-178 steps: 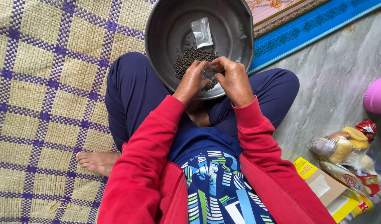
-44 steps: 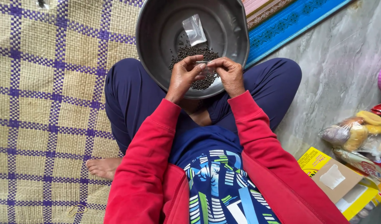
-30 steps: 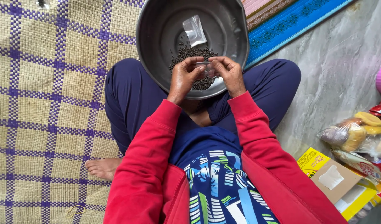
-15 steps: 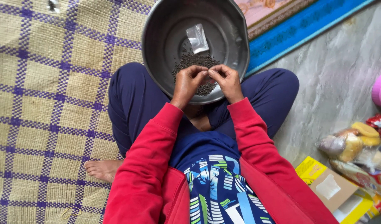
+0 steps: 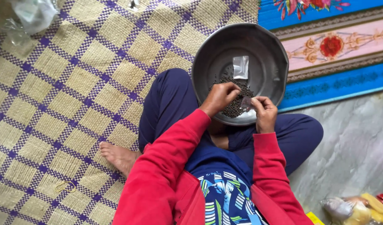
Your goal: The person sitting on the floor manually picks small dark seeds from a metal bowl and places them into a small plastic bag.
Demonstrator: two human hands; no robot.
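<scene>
left hand [image 5: 218,98] now lower, one bowl [image 5: 266,54]

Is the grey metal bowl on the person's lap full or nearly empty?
Nearly empty. The bowl holds only a small heap of dark seeds and a small clear packet; most of its inner surface shows bare.

The two hands have drawn apart over the metal bowl [image 5: 240,71]. Earlier they were pressed together above the dark seeds [image 5: 235,102]. Now the left hand [image 5: 218,98] reaches in over the seeds with pinched fingers [image 5: 233,88], while the right hand [image 5: 264,114] holds a small clear packet [image 5: 246,103] by itself near the bowl's near rim.
</scene>
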